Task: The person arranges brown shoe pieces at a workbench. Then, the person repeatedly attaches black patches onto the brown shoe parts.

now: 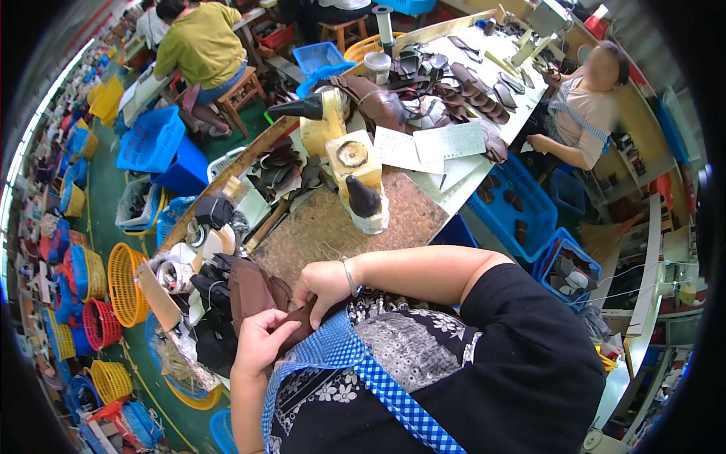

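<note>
My left hand (261, 342) and my right hand (324, 286) are close together at my apron, both with fingers closed. Between them they pinch a brown piece of leather-like material (301, 324), partly hidden by the fingers. Just left of it lie more brown pieces (252, 291) on the bench edge, beside a heap of black pieces (215, 333). Beyond my right hand is a worn brown board (302, 240). On it stands a yellowish block stand (349, 155) with two black tapered forms, one pointing left and one toward me.
Sheets of paper (429, 147) and piles of dark cut pieces (473, 91) cover the bench's far side. A person (586, 106) sits at the right, another in a yellow-green top (200, 45) at the far left. Blue crates (522, 204) and an orange basket (127, 284) flank the bench.
</note>
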### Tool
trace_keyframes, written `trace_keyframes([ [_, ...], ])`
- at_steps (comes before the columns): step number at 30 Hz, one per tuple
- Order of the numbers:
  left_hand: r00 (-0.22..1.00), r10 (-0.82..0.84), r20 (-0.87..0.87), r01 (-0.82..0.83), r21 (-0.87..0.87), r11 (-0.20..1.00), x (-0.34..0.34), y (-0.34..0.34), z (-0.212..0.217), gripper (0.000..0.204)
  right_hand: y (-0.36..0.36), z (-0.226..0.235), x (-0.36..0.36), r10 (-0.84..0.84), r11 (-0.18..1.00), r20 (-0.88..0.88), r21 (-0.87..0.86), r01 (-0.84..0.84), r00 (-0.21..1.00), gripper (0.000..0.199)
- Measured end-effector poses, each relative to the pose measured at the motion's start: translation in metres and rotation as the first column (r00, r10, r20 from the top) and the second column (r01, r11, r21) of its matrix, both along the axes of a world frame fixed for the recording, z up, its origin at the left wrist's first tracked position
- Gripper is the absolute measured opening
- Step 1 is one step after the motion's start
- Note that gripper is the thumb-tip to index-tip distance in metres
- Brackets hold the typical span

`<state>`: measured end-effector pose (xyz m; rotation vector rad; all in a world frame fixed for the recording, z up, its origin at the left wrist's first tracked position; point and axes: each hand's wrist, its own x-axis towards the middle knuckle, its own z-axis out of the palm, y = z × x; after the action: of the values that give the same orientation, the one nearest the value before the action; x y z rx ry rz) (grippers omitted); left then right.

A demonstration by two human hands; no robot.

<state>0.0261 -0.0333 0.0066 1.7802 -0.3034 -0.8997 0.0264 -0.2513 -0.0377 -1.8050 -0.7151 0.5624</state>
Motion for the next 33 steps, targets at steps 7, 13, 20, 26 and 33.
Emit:
trace_keyframes([
  [7, 0.979, -0.138, 0.147, 0.136, 0.025, 0.990, -0.009, 0.016, -0.008, 0.017, -0.008, -0.002, -0.021, -0.164, 0.982, 0.210, -0.055, 0.180, 0.964, 0.038],
  [13, 0.974, -0.045, 0.224, 0.021, 0.106, 0.994, -0.009, 0.019, -0.001, 0.025, -0.017, 0.008, -0.018, -0.362, 0.922, 0.709, 0.178, 0.344, 0.605, 0.033],
  [20, 0.972, 0.200, 0.126, -0.203, 0.014, 0.979, -0.033, 0.051, -0.023, 0.023, -0.200, -0.124, -0.001, -0.919, -0.247, 0.373, -0.285, 0.926, -0.131, 0.039],
  [26, 0.986, 0.117, 0.122, -0.145, 0.251, 0.957, -0.026, 0.069, -0.043, 0.025, -0.214, -0.162, 0.024, -0.915, -0.040, 0.377, -0.440, 0.897, 0.144, 0.052],
  [33, 0.987, 0.148, 0.071, -0.159, 0.193, 0.968, -0.025, 0.039, -0.022, 0.024, -0.225, -0.155, 0.024, -0.921, -0.174, 0.388, -0.469, 0.866, 0.025, 0.048],
])
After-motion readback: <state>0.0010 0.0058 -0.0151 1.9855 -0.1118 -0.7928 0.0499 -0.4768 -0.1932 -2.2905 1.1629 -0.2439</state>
